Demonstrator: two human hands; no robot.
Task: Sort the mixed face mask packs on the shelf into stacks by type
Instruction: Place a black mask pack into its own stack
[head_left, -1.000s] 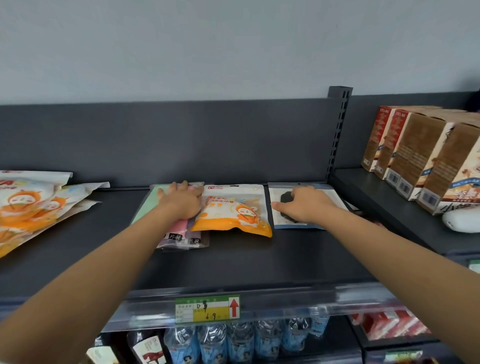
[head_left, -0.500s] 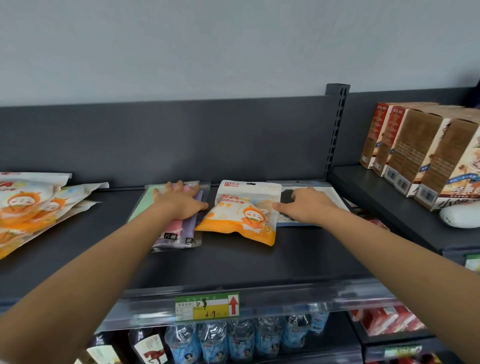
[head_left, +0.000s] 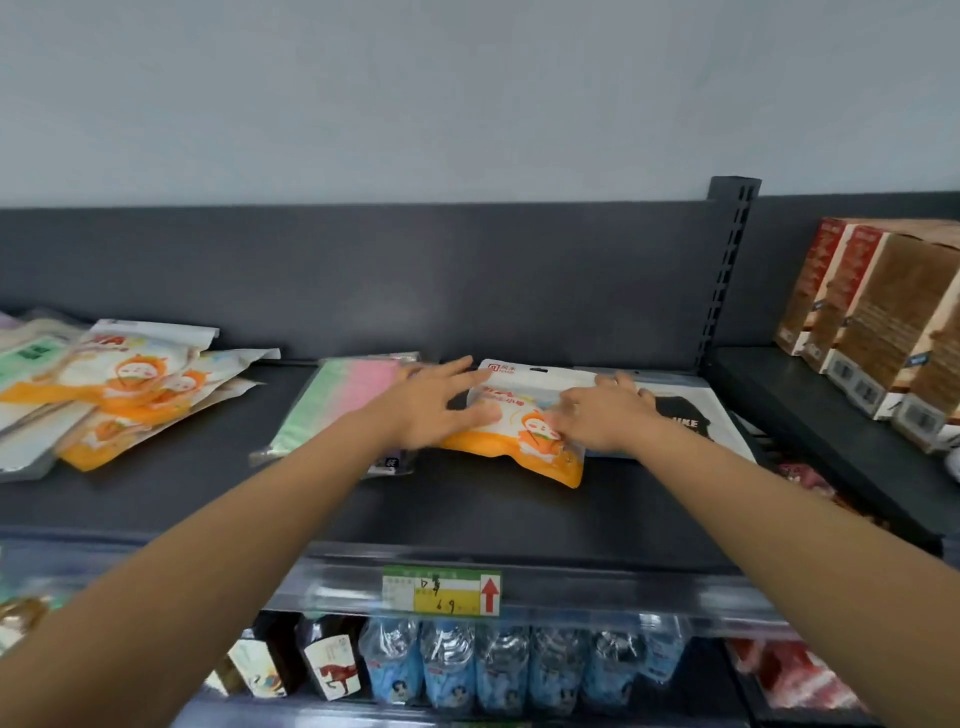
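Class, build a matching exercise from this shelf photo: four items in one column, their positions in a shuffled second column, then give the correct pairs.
Items:
1. orange pack
2. pastel pack
3. black-print pack
4. brown boxes

Places:
A. far right shelf section
B. under both hands
C. right of the orange pack
D. left of the orange pack

Pairs: 1-B, 2-D, 3-C, 4-A

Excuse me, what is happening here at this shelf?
A person is sorting face mask packs on a dark shelf. Both the left hand and the right hand rest on one orange and white pack. A pastel pack lies beside it, a black-print pack on its other side, and similar orange packs lie piled further left.
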